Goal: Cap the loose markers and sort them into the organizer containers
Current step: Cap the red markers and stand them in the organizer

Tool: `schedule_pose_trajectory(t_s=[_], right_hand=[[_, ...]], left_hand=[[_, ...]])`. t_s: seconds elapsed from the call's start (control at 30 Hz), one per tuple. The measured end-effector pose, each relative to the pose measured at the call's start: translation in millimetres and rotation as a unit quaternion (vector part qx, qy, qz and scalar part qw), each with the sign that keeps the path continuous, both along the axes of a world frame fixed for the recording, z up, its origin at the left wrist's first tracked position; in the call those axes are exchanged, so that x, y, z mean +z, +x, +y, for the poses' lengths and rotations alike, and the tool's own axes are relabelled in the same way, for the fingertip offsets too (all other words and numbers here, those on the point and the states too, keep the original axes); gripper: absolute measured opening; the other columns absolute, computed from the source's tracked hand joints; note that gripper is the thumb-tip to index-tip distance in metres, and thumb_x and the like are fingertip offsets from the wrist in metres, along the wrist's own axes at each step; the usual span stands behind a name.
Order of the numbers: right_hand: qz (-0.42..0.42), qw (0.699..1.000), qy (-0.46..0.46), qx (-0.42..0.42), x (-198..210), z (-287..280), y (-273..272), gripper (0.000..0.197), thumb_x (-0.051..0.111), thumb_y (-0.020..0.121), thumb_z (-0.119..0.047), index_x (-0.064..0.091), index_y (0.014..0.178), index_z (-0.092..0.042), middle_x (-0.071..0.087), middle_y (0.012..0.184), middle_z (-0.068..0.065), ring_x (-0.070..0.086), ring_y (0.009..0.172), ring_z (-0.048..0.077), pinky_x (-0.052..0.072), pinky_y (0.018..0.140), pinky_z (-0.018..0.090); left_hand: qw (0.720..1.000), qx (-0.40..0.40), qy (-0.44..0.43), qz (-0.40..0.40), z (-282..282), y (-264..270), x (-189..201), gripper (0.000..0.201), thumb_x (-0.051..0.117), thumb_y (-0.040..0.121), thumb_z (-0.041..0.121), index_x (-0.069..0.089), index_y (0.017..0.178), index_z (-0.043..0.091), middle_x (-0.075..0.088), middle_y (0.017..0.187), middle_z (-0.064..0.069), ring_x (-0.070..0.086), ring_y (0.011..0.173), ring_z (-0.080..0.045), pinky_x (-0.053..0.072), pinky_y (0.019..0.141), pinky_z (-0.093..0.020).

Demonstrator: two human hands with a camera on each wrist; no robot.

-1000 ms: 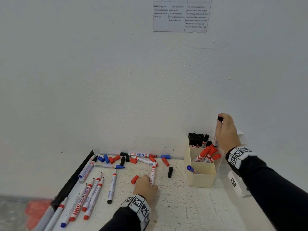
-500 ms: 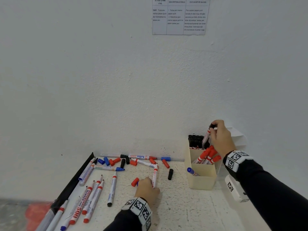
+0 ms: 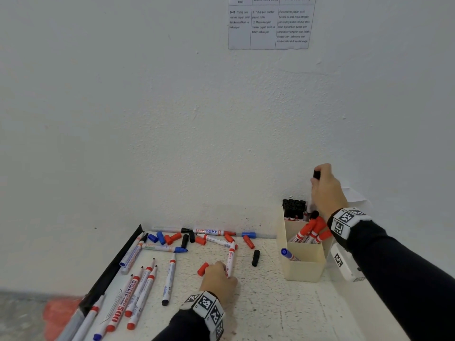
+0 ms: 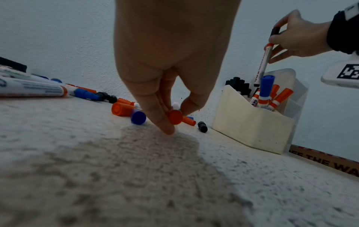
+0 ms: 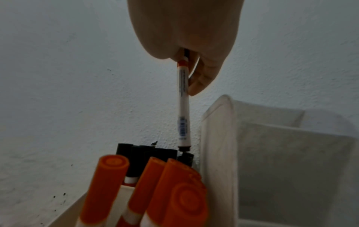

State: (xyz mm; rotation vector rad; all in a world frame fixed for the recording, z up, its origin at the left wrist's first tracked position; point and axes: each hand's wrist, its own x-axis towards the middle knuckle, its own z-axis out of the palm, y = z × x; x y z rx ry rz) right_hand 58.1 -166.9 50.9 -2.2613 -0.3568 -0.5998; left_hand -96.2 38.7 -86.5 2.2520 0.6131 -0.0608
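Note:
My right hand (image 3: 320, 183) grips a white marker by its black cap (image 3: 316, 174) and holds it upright over the back compartment of the cream organizer (image 3: 304, 269). In the right wrist view the marker (image 5: 183, 107) hangs with its lower end just above the black-capped markers (image 5: 147, 155). My left hand (image 3: 218, 276) is down on the table, pinching the near end of an uncapped red marker (image 3: 231, 257); the left wrist view shows its red end (image 4: 175, 117) between thumb and fingers. The organizer also holds red markers (image 3: 312, 232) and a blue one (image 3: 288, 253).
Several loose markers and red, blue and black caps lie on the left and back of the table, among them a black cap (image 3: 256, 257) and a red cap (image 3: 202, 269). A translucent container (image 5: 291, 153) stands right of the organizer. The wall is close behind.
My right hand dipped towards the organizer with the marker tilted, then rose again; the marker now hangs upright. My left hand has stayed on the red marker.

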Motion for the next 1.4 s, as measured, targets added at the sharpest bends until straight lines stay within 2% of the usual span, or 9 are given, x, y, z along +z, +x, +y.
schedule_pose_trajectory(t_s=[0.1,0.2,0.33,0.47,0.6,0.8,0.93,1.23,1.4], right_hand=[[-0.069,0.997,0.016,-0.011,5.9,-5.3,-1.3,0.023,0.038,0.096,-0.007,0.04,0.119,-0.002,0.055,0.101,0.021,0.051,0.085,0.028,0.038,0.071,0.033],[-0.049,0.999,0.007,-0.01,1.3,-12.1,-2.0,0.024,0.038,0.096,-0.006,0.041,0.119,-0.002,0.057,0.106,0.023,0.056,0.096,0.033,0.038,0.073,0.031],[-0.025,1.0,0.019,-0.001,-6.1,-16.4,-5.1,0.022,0.04,0.096,-0.006,0.041,0.118,-0.002,0.057,0.095,0.019,0.051,0.08,0.026,0.035,0.068,0.028],[-0.02,1.0,0.014,0.017,-7.1,-18.2,-7.8,0.021,0.041,0.096,-0.007,0.041,0.116,-0.002,0.053,0.086,0.013,0.052,0.069,0.026,0.035,0.053,0.024],[-0.018,0.999,0.015,0.024,-7.3,-19.5,-4.8,0.023,0.042,0.096,-0.009,0.041,0.118,-0.001,0.05,0.092,0.008,0.05,0.079,0.023,0.036,0.07,0.027],[-0.012,1.0,0.011,0.022,-4.2,-13.3,0.4,0.022,0.042,0.096,-0.008,0.038,0.115,0.002,0.054,0.092,0.016,0.051,0.077,0.025,0.036,0.067,0.028],[-0.015,1.0,-0.003,0.015,-2.2,-10.3,3.1,0.021,0.04,0.096,-0.009,0.038,0.115,0.0,0.056,0.087,0.018,0.055,0.075,0.03,0.037,0.064,0.03],[-0.062,0.997,0.043,0.002,0.1,-14.9,-5.0,0.029,0.04,0.097,-0.01,0.039,0.124,-0.002,0.057,0.108,0.021,0.055,0.093,0.03,0.035,0.074,0.028],[-0.039,0.998,0.043,0.022,-0.8,-13.7,-4.2,0.027,0.041,0.096,-0.01,0.039,0.123,-0.004,0.057,0.11,0.022,0.053,0.089,0.026,0.035,0.074,0.027]], left_hand=[[1.0,0.001,-0.005,0.001,0.3,1.5,0.6,0.036,0.056,0.09,0.02,0.047,0.124,0.011,0.046,0.101,0.001,0.052,0.087,-0.009,0.044,0.068,-0.015],[1.0,0.001,-0.004,0.002,-0.8,2.7,1.8,0.035,0.056,0.09,0.02,0.048,0.123,0.011,0.045,0.1,0.001,0.052,0.088,-0.01,0.044,0.07,-0.015],[1.0,-0.003,-0.005,0.005,-3.4,3.8,0.2,0.036,0.057,0.089,0.02,0.048,0.123,0.011,0.046,0.103,0.001,0.053,0.094,-0.011,0.049,0.086,-0.019],[1.0,-0.002,-0.006,0.005,-5.5,2.8,-1.5,0.035,0.057,0.089,0.019,0.049,0.122,0.011,0.047,0.101,0.001,0.054,0.093,-0.01,0.048,0.085,-0.018],[1.0,0.004,-0.002,0.001,-6.0,4.2,-1.4,0.033,0.057,0.089,0.019,0.05,0.12,0.012,0.048,0.101,0.001,0.053,0.092,-0.01,0.047,0.083,-0.017],[1.0,-0.005,0.0,0.002,-7.6,4.7,-1.6,0.032,0.057,0.089,0.019,0.05,0.12,0.011,0.049,0.102,0.0,0.051,0.09,-0.01,0.045,0.079,-0.016],[1.0,-0.01,-0.004,0.007,-8.6,4.4,-1.1,0.034,0.057,0.089,0.02,0.049,0.121,0.012,0.053,0.109,-0.001,0.052,0.093,-0.009,0.047,0.085,-0.018],[1.0,-0.011,-0.007,-0.001,-6.4,2.8,3.0,0.034,0.056,0.089,0.017,0.049,0.122,0.012,0.046,0.101,0.002,0.051,0.092,-0.01,0.047,0.085,-0.018],[1.0,-0.007,-0.005,0.004,-6.8,1.1,3.2,0.034,0.057,0.089,0.018,0.049,0.122,0.012,0.048,0.104,0.001,0.051,0.091,-0.009,0.045,0.081,-0.017]])
